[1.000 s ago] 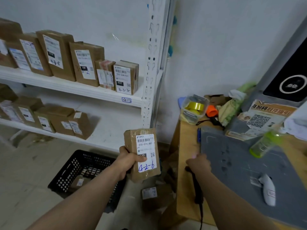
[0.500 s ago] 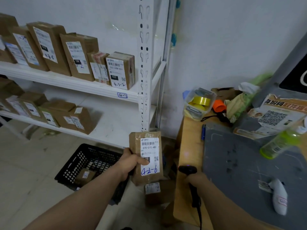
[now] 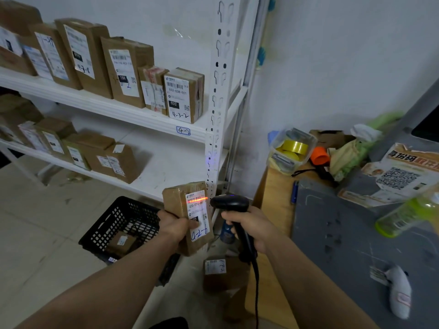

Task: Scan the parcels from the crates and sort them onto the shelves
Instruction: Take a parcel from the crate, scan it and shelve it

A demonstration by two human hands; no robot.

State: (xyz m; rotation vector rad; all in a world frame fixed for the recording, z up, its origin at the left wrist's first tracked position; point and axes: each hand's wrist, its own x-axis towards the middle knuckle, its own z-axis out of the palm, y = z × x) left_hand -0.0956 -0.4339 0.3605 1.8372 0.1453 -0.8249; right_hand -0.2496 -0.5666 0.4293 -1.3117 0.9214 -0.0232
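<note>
view: head camera, looking forward and down over both forearms
left hand (image 3: 177,227): wrapped around the lower part of a small brown cardboard parcel with a white printed label (image 3: 188,217); thumb lies across the label face, fingers hidden behind the box
parcel position: held upright in the air, in front of the white perforated shelf upright (image 3: 217,96), above the floor and just beside the scanner head; label turned toward the scanner
label marks: printed barcode at top, "070-070" below it, handwritten blue "4-2-6" at the bottom
right hand (image 3: 250,227): closed around the grip of a black corded handheld barcode scanner (image 3: 231,205); trigger finger not clearly visible
scan line: a red-orange streak falls across the barcode at the top of the label
step in hand: scanning, judged from the lit line on the barcode
black perforated plastic crate (image 3: 118,230): on the floor below the shelving, at least one small brown box lying inside
white metal lower shelf (image 3: 171,167): brown parcels grouped at its left, bare surface at its right
white metal upper shelf (image 3: 133,115): row of upright labelled parcels; edge tag reads "4-2", though the end box is marked "4-3-2"
wooden table with grey mat (image 3: 356,245): at the right, cluttered at the back
next move, judged: lower the scanner, then carry the parcel to the level its handwritten code names; which level the tag marks is unclear, so check first, and stand it label outward
</note>
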